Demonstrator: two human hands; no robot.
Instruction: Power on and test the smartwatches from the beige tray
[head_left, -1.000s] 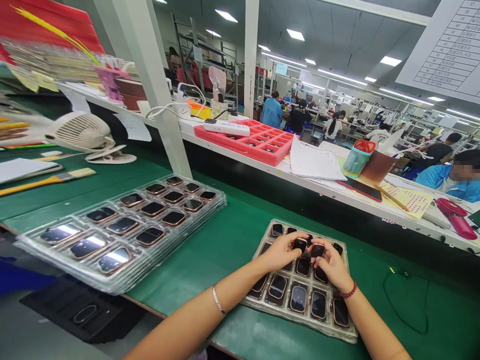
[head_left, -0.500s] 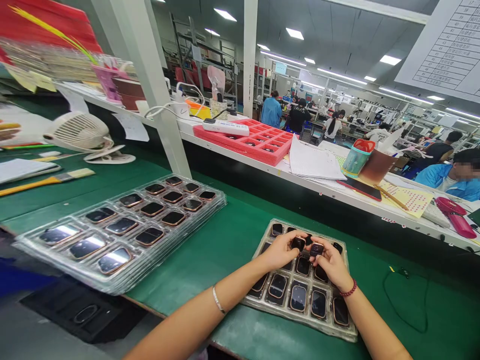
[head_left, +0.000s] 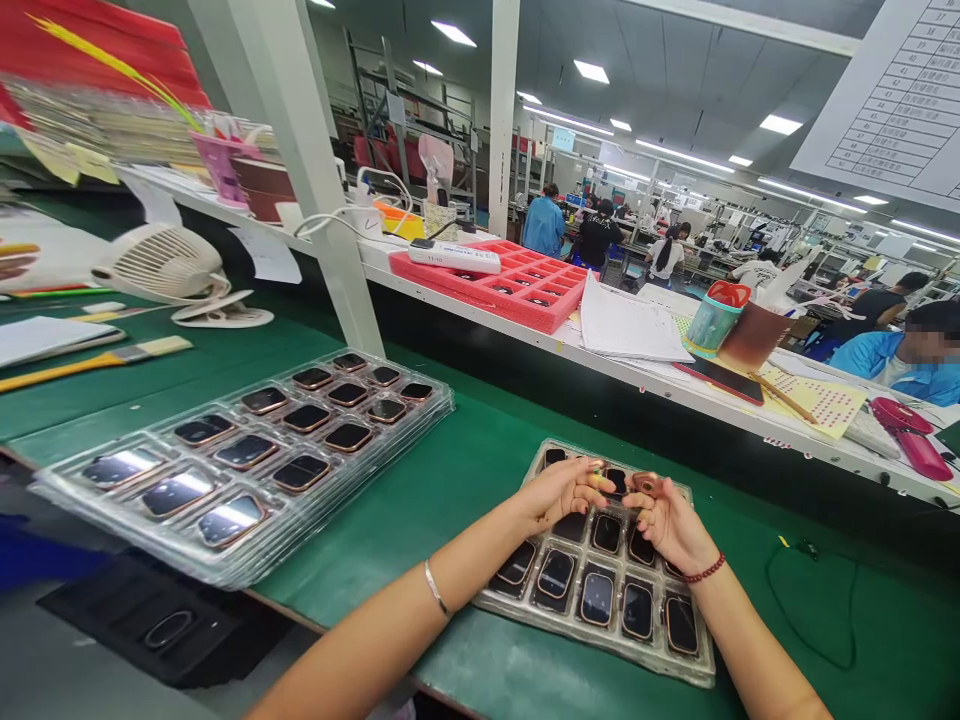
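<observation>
My left hand point(head_left: 559, 498), with a silver bracelet on its wrist, is closed over the far part of a clear plastic tray point(head_left: 592, 622). Between its fingertips a smartwatch case shows only as a small gold edge point(head_left: 598, 468). Just to the right, my right hand point(head_left: 675, 525), wearing a dark red bead bracelet, pinches another smartwatch case point(head_left: 646, 484), its copper-coloured side or back towards me. Smartwatch cases with black screens, such as one smartwatch point(head_left: 598, 597), lie in the tray's pockets below. Both hands hide part of the tray.
A stack of clear trays point(head_left: 247, 572) holding smartwatches stands to the left on the green table point(head_left: 390, 500). Beyond it are a fan point(head_left: 161, 262) and a brush point(head_left: 154, 348). A shelf bears a red foam tray point(head_left: 551, 312). A thin black cable point(head_left: 814, 650) lies right. People work beyond.
Both hands have turned the smartwatch cases over: the black screens faced me before, and now edges or backs show. The hands stay above the tray.
</observation>
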